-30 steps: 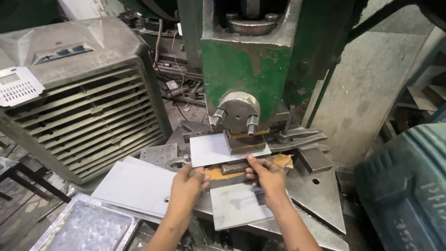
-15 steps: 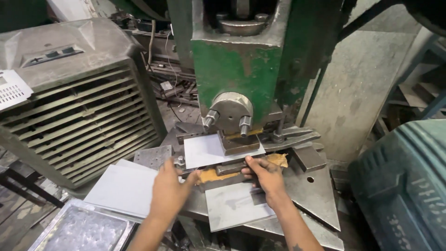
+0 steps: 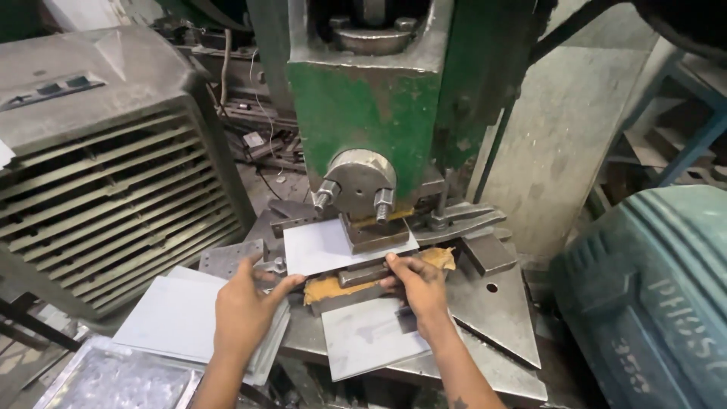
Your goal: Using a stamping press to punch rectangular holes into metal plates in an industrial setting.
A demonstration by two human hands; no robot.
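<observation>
Head view showed both hands steadying the metal sheet [image 3: 326, 246] in the green press [image 3: 363, 113]. Left hand [image 3: 244, 307] had shifted to its near-left edge, fingers curled against it; right hand [image 3: 418, 284] fingertips pressed the near-right edge beneath the die block [image 3: 375, 236].

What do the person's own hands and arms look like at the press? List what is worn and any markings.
Both hands, the left hand and the right hand, are bare: no gloves, rings or wristbands show. Both forearms are uncovered, with no sleeves visible down to the picture's lower edge. The right forearm carries a small dark mark, perhaps a tattoo, cut off by the frame edge. No watch or strap shows on either wrist.
</observation>
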